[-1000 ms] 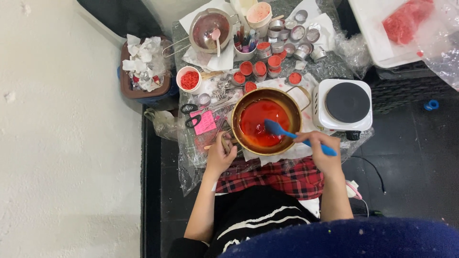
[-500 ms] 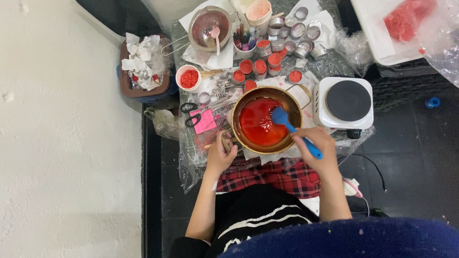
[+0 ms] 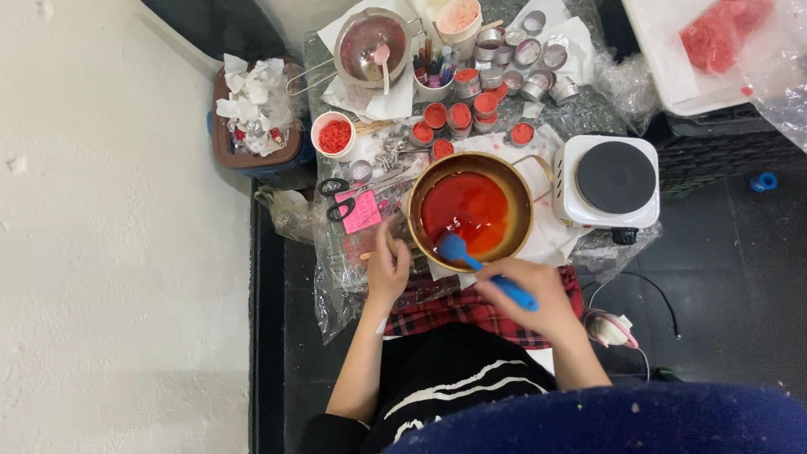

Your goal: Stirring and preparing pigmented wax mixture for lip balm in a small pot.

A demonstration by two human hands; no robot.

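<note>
Red molten liquid is being stirred in a brass pot beside the hotplate, the blue spatula being gripped by the right hand while the pot's handle is being clasped by the left hand; steady scraping is likely being called for next

pot mid-table, spatula head in it at the near rim | hotplate just right of pot | small tins behind pot | scissors left | saucepan far back
</note>
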